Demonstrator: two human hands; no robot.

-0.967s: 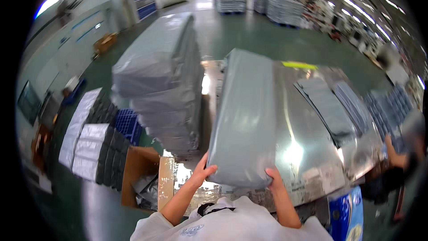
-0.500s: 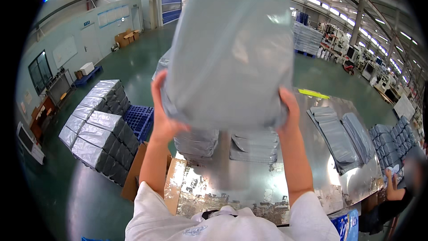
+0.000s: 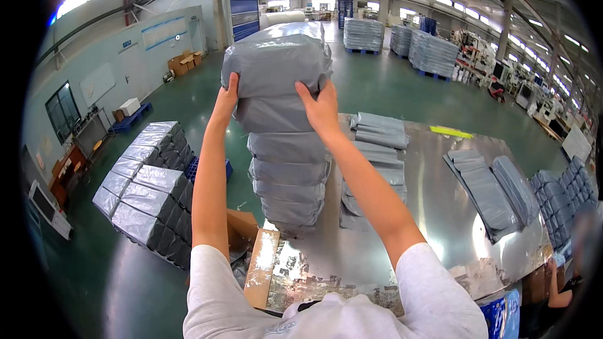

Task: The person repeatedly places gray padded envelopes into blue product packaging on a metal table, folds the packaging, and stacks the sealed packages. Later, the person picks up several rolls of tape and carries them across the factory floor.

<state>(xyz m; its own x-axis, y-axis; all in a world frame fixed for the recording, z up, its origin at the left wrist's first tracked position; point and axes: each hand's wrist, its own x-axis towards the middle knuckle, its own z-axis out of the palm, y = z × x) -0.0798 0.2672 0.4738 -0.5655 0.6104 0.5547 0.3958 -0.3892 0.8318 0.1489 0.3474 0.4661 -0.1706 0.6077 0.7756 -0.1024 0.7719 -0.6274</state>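
A tall stack of grey plastic-wrapped parcels [image 3: 289, 176] stands on the shiny metal table [image 3: 433, 207]. On its top lies a bulky grey parcel [image 3: 276, 63]. My left hand [image 3: 227, 97] presses against that parcel's left side. My right hand [image 3: 320, 108] grips its lower front edge, fingers spread over the wrap. Both arms are stretched forward and up. A lower pile of grey parcels [image 3: 375, 163] sits just right of the stack.
Flat grey bags [image 3: 487, 188] lie on the table's right part. Stacked grey parcels on a pallet [image 3: 147, 182] stand on the floor at left, beside an open cardboard box [image 3: 242, 229]. Another person's arm [image 3: 559, 295] shows at the lower right. More wrapped pallets [image 3: 430, 50] stand far back.
I lifted the grey parcel off the table, raised it overhead, and set it down on top of the tall stack. My hands have slid to its near side.
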